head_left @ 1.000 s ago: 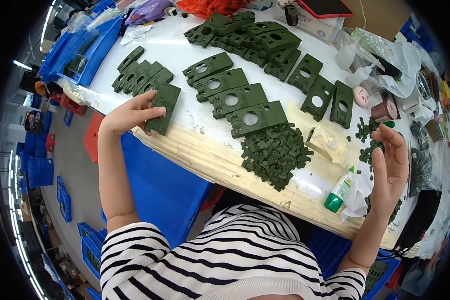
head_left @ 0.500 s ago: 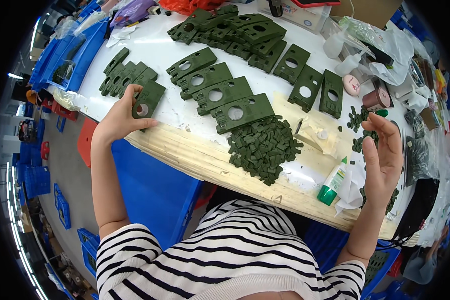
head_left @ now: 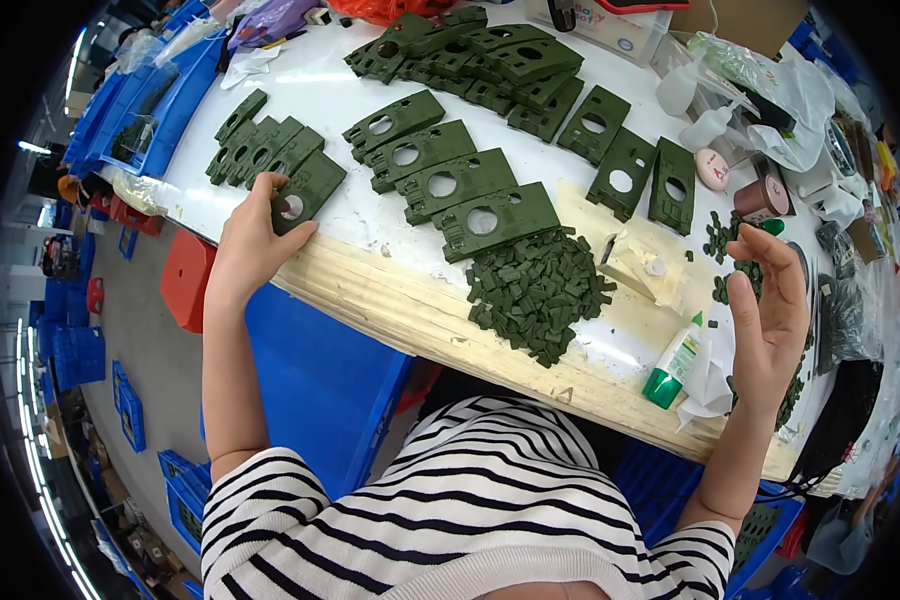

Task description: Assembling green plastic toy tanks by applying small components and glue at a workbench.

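My left hand (head_left: 255, 240) is at the table's front left edge. Its fingers and thumb close around the near end of a dark green plastic model tank hull (head_left: 318, 184), a flat part with a round hole. That hull lies against a short row of similar hulls (head_left: 260, 150). My right hand (head_left: 773, 320) is raised over the right side of the table, fingers loosely bent and thumb apart, holding nothing visible. Below it are a white-and-green glue bottle (head_left: 673, 365) and a crumpled white tissue (head_left: 708, 385).
A heap of small green pieces (head_left: 535, 295) lies near the front edge, beside a slanted row of hulls (head_left: 440, 187). More hulls (head_left: 530, 60) are stacked at the back. A cream block (head_left: 645, 265), a reddish-brown cup (head_left: 762, 200) and plastic bags (head_left: 770, 95) sit to the right.
My left hand has moved the hull slightly away from the front edge, closer against the short row. My right hand has stayed nearly still. The whole view has shifted a little.
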Available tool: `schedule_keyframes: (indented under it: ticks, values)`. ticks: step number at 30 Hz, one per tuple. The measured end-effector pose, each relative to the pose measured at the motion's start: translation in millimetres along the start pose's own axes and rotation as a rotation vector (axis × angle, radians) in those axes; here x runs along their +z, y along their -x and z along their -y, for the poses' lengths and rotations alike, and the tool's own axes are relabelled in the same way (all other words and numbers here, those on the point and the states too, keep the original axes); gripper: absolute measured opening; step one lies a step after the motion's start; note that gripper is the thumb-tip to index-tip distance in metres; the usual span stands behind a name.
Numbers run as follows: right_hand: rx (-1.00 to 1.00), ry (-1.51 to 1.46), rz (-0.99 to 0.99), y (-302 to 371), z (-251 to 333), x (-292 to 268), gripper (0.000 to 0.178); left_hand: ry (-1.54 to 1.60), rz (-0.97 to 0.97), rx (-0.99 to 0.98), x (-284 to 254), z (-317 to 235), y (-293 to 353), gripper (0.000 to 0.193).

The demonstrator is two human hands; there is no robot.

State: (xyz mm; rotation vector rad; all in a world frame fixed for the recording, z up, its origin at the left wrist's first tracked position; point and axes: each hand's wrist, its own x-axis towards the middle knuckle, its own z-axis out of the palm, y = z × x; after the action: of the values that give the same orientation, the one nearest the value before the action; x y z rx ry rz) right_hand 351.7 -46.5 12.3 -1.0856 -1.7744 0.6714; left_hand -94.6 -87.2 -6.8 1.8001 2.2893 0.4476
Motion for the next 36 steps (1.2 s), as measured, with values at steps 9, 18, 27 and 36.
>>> schedule_keyframes:
  ticks: [9, 18, 27, 36]
  values:
    - [0.002, -0.002, 0.006, 0.3, -0.8, -0.5, 0.034, -0.053, -0.062, 0.094, 1.6, 11.0, -3.5, 0.051]
    - [-0.016, 0.000, -0.002, -1.8, 0.2, -1.7, 0.033, -0.107, -0.090, 0.095, -0.3, 6.5, -4.7, 0.045]
    - [-0.005, 0.007, -0.174, -16.7, -19.0, -36.8, 0.017, 0.173, 0.028, 0.570, 24.8, -107.7, 19.7, 0.039]
    - [0.112, 0.427, -0.039, -22.8, -37.0, -76.4, 0.013, 0.057, 0.011, 0.665, 45.4, -123.5, 15.6, 0.035]
